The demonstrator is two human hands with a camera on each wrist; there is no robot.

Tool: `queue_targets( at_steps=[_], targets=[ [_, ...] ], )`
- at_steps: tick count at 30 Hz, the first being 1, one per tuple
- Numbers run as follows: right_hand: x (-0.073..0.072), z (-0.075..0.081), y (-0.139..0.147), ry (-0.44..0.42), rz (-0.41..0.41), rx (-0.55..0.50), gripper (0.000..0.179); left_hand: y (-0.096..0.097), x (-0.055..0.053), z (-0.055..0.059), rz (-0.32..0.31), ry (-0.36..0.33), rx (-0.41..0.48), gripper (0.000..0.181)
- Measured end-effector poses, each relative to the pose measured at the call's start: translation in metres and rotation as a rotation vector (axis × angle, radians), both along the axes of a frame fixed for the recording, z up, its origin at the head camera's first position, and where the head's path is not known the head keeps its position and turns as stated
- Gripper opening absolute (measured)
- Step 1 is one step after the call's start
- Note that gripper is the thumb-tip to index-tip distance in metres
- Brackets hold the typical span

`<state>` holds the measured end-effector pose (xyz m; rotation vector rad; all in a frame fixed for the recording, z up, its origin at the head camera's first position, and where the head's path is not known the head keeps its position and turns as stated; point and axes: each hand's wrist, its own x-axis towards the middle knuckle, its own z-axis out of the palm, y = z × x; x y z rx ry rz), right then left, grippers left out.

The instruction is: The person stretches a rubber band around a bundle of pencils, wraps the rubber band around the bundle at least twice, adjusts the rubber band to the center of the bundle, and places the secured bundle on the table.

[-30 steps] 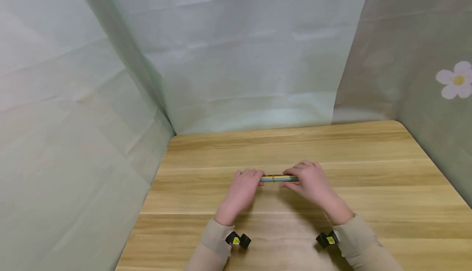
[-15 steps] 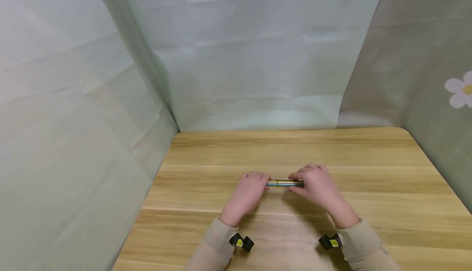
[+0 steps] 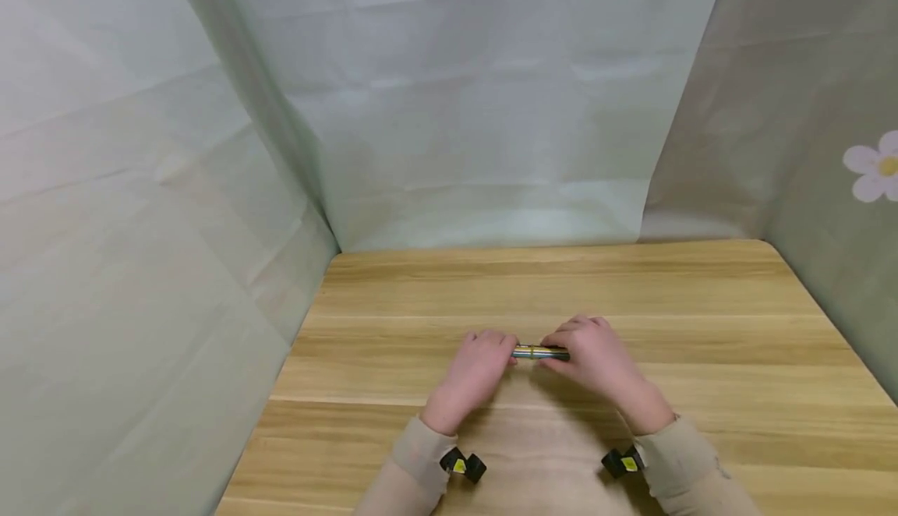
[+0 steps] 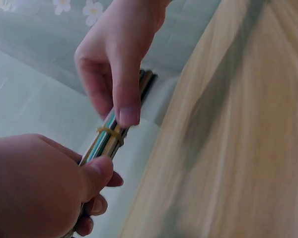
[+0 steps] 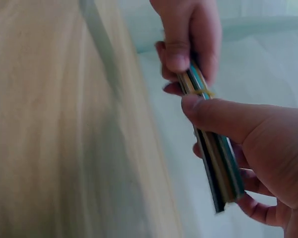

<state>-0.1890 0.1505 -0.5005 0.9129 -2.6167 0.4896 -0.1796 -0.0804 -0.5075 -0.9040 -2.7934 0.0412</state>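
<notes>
A slim bundle of pencils (image 3: 522,352) in teal, white, black and brown is held level over the table between both hands. Round its middle runs a yellow rubber band (image 4: 111,133). My left hand (image 3: 475,372) grips one end, thumb on top and fingers curled beneath, hiding that end. With thumb and fingertips my right hand (image 3: 596,356) pinches the bundle, the thumb (image 5: 208,111) right beside the band in the right wrist view. Dark, blunt pencil ends (image 5: 226,196) stick out past the right hand.
The wood-grain table (image 3: 393,290) stretches out on all sides of the hands. Pale green fabric (image 3: 477,150) hangs at its back and left, with a printed flower (image 3: 870,165) on the right side. A small black wrist camera (image 3: 463,465) sits at each cuff.
The right hand has shifted slightly left along the bundle, its fingers nearer the rubber band, and less of the bundle shows between the hands. The left hand keeps its grip.
</notes>
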Motion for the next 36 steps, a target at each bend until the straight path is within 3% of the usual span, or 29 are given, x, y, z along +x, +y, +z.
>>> queue_targets(
  at_steps=[5,12,20,27,36],
  targets=[
    [-0.001,-0.007,-0.007,0.025,0.04,0.014,0.024,0.001,0.003,-0.002,-0.017,0.027,-0.027,0.018],
    [-0.005,-0.01,-0.006,-0.047,0.039,-0.038,0.026,-0.003,-0.003,-0.001,-0.021,-0.09,0.046,0.019],
    [-0.015,-0.01,0.012,-0.106,0.055,-0.044,0.024,-0.005,-0.013,-0.002,-0.079,-0.189,0.157,0.026],
    [-0.021,-0.015,0.022,-0.24,0.055,-0.094,0.021,-0.014,-0.019,-0.006,-0.095,-0.304,0.302,0.024],
    [-0.021,-0.015,0.031,-0.353,-0.01,-0.157,0.023,-0.03,-0.021,-0.015,-0.103,-0.33,0.311,0.024]
  ],
)
